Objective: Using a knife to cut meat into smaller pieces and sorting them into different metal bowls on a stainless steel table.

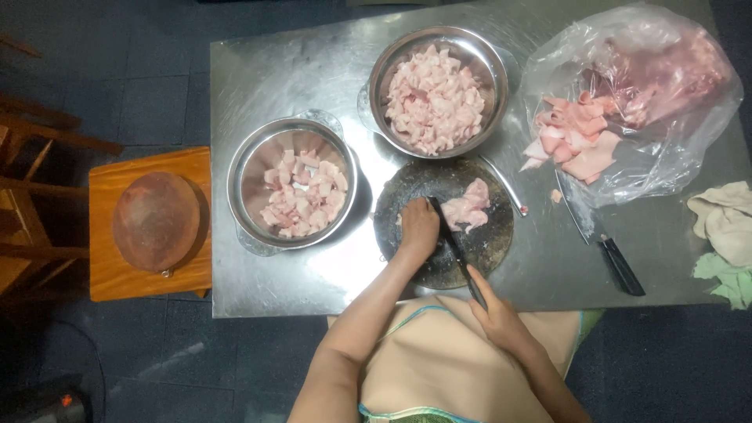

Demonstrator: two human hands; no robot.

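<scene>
The right hand [495, 313] has its fingers wrapped tight around the handle of a knife [456, 249], blade angled up past the left fingertips. The left hand [419, 227] presses, fingers curled, on raw meat pieces [468, 207] just beyond them, on a round dark cutting board [489, 247]. Farther out on the bench [313, 282] stand two steel bowls of cut meat [301, 196], [435, 86].

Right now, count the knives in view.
2. One knife lies across the round cutting board, held by the right hand; a second knife lies on the metal table beside the plastic bag.
</scene>
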